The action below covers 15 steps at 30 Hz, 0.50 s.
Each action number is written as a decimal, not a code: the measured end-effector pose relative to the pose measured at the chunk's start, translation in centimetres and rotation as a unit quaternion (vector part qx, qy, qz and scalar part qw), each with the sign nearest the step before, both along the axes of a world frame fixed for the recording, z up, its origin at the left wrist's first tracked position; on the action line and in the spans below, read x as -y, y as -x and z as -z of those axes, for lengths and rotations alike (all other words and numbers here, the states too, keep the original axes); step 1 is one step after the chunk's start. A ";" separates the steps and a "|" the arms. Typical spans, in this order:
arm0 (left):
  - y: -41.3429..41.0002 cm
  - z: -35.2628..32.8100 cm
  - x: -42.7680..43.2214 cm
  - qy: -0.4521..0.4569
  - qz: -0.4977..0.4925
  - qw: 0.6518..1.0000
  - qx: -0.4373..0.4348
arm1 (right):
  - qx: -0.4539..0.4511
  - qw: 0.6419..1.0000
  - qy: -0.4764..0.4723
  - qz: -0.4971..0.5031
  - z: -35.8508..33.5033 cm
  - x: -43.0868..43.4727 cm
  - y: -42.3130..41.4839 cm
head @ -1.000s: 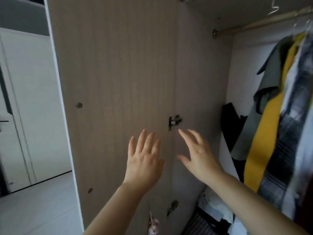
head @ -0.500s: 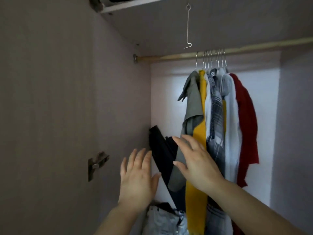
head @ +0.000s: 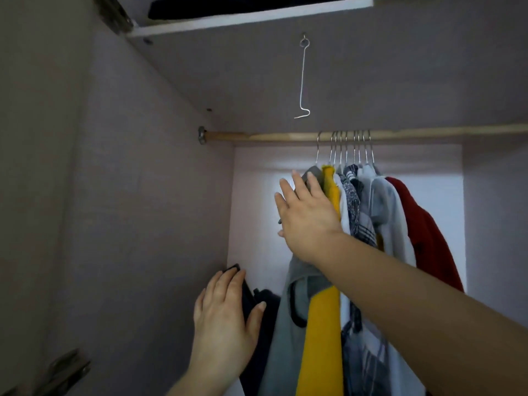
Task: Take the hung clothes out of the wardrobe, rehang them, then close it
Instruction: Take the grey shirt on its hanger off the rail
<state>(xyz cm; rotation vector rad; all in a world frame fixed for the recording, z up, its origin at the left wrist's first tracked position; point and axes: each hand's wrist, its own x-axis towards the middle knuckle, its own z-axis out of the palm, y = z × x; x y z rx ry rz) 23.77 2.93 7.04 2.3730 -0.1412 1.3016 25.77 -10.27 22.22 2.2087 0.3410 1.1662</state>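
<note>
Wardrobe (head: 143, 195), right hand (head: 305, 221) partly hiding grey garment (head: 281, 332)

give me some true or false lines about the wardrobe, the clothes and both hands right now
1. The clothes hang from the rail. True.
2. The right hand grips the hanger hooks. False: its fingers are straight, in front of the grey garment, below them.
3. The red garment is at the right end of the bunch. True.
4. A shirt hangs on the wire hook. False: it hangs bare.
5. The left hand is higher than the right hand. False: it is lower.
</note>
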 end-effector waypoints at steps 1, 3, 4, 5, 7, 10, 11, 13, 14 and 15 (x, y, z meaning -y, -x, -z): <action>-0.8 -0.4 0.3 0.002 -0.002 1.000 0.003 | 0.007 0.999 0.026 0.032 -0.5 0.6 -0.8; -2.4 -1.3 0.9 0.011 0.000 1.000 0.010 | 0.023 0.997 0.037 0.065 -1.0 2.5 -2.0; -3.2 -1.8 1.3 0.016 0.003 1.000 0.014 | 0.034 0.997 0.029 0.067 -1.2 3.9 -2.4; -3.9 -2.3 1.8 0.020 0.008 1.000 0.020 | 0.046 0.996 0.021 0.069 -1.4 5.4 -2.8; -5.1 -3.2 2.9 0.028 0.021 0.999 0.034 | 0.051 0.996 0.007 0.073 -1.3 8.6 -3.7; -6.9 -4.4 4.8 0.028 0.051 0.997 0.058 | 0.041 0.997 0.000 0.063 -1.0 13.2 -4.6; -7.4 -4.9 5.3 0.023 0.058 0.996 0.067 | 0.029 0.997 -0.001 0.071 -1.0 14.5 -4.7; -8.6 -6.1 6.1 0.011 0.068 0.994 0.084 | -0.005 0.997 -0.036 0.065 -1.4 17.4 -4.6; -9.2 -6.8 6.5 0.005 0.072 0.993 0.092 | -0.022 0.997 -0.049 0.064 -1.4 19.3 -5.1; -9.7 -7.5 6.7 0.000 0.077 0.992 0.100 | -0.044 0.994 -0.062 0.074 -1.6 20.7 -5.4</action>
